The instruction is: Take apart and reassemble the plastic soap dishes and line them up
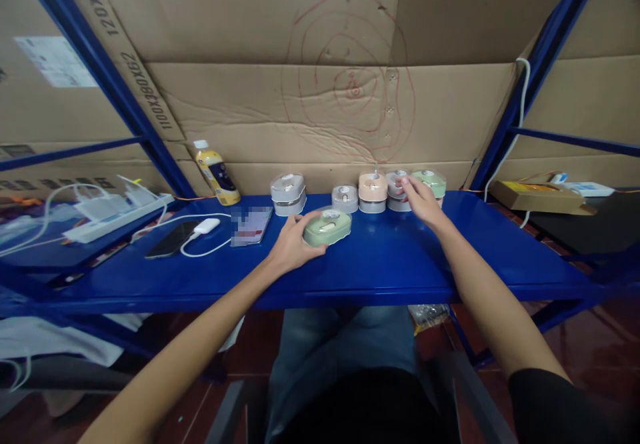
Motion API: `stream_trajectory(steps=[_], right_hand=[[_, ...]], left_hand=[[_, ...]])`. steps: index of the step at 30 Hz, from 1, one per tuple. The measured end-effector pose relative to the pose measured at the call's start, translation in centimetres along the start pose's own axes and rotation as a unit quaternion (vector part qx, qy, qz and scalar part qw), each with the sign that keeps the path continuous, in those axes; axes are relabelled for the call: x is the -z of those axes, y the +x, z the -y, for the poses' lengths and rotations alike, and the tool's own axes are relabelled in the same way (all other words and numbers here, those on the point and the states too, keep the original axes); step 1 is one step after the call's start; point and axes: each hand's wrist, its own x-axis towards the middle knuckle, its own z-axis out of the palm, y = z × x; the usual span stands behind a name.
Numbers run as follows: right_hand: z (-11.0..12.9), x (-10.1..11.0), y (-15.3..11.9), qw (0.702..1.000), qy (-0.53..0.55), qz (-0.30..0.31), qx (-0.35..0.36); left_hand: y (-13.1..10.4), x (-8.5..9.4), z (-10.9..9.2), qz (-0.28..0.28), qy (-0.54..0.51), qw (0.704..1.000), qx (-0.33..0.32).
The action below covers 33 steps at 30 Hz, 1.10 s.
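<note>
Brown cardboard (225,24) makes a wall at the back, with red rings (354,89) drawn on it. In front of it is a long blue table (400,264) with blue posts (90,51) at its sides. The floor (525,387) under it is dark red.

The person's left hand (295,244) is closed on a small green box (327,229). Its fingers go around the far side and its thumb is on the near side. The green box is near the middle of the table, in front of a row of other boxes. I cannot tell if it sits flat on the top.

The right hand (423,197) reaches to the back row, its fingertips by a gray stack (399,183). I cannot tell if they touch it or hold it. Just left of that is a peach box (373,184) on a gray one, then a low gray box (345,199). Another gray pair (289,194) stands farther left. A second green box (433,181) is partly behind the right hand.

On the left are a yellow bottle (219,176) with a white cap, a bright phone (257,224), a dark phone (175,239) and a white cord (203,255).
</note>
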Motion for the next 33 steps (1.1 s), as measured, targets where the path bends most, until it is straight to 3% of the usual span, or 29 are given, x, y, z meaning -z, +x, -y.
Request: stream_trajectory(steps=[5,8,10,12,17,21,25,29,33], right_hand=[[-0.8,0.8,0.7,0.998,0.022,-0.050,-0.019],[-1.0,1.0,0.9,0.997,0.038,-0.071,-0.020],[-1.0,1.0,0.9,0.996,0.036,-0.076,-0.017],[-1.1,1.0,0.9,0.996,0.023,-0.083,-0.008],[-0.9,0.7,0.8,0.996,0.007,-0.085,0.004],[-0.8,0.5,0.8,0.997,0.001,-0.081,0.015],[-0.7,0.3,0.7,0.997,0.005,-0.076,0.012],[-0.8,0.0,0.6,0.998,0.001,-0.067,0.006],[-0.9,0.0,0.6,0.998,0.007,-0.060,0.005]], left_hand=[[2.3,0.0,0.9,-0.044,-0.110,0.991,0.065],[5.2,-0.7,0.9,-0.109,-0.144,0.976,0.123],[7.7,-1.6,0.1,-0.156,-0.114,0.974,0.121],[10.2,-2.9,-1.0,-0.167,-0.078,0.975,0.126],[14.3,-6.7,-4.1,-0.158,-0.015,0.960,0.233],[14.7,-8.4,-5.5,-0.143,0.035,0.962,0.229],[14.1,-8.8,-6.2,-0.108,0.065,0.973,0.194],[13.6,-8.3,-6.3,-0.097,0.071,0.975,0.186],[13.2,-6.3,-5.3,-0.100,0.077,0.975,0.182]])
